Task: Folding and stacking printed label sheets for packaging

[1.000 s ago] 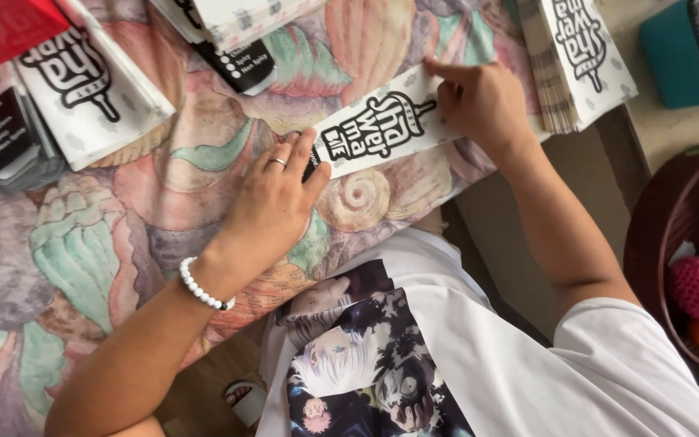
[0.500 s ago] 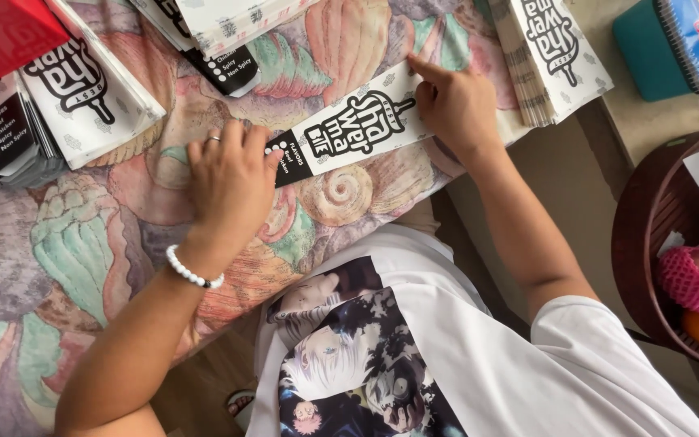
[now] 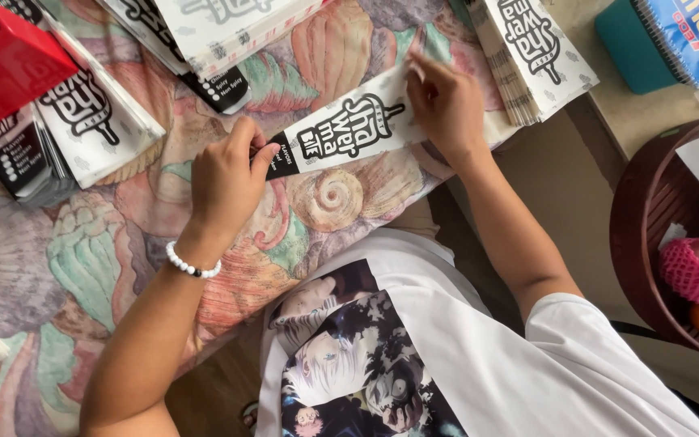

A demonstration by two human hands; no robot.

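Nearest the camera is the person's white printed shirt (image 3: 414,356), and both forearms reach away from it over the table (image 3: 123,267), which is covered by a cloth patterned with seashells.

The landmark is the long white paper sleeve (image 3: 349,129) with black lettering, lying flat and slanted on the cloth just beyond the shirt. The left hand (image 3: 224,178), with a white bead bracelet (image 3: 192,265) at its wrist, is at the sleeve's black-printed near end; its grip is narrow, thumb and forefinger pinched together on that end, other fingers curled in. The right hand (image 3: 446,105) is at the sleeve's far end, fingers bent and close together, tips pressing down on the paper; whether the thumb goes under the sleeve cannot be told.

Right of the sleeve, just beyond the right hand, lies a stack of like sleeves (image 3: 531,53). Left of the sleeve, more stacks (image 3: 82,121) fan out, with a red box (image 3: 6,69) above them. Beyond the sleeve sits another stack (image 3: 228,32) at the top edge. Far right of the sleeve, off the cloth, a brown bowl (image 3: 641,210) holds fruit, one piece in pink foam netting (image 3: 697,275), and a teal spiral notebook (image 3: 657,40) lies behind it.
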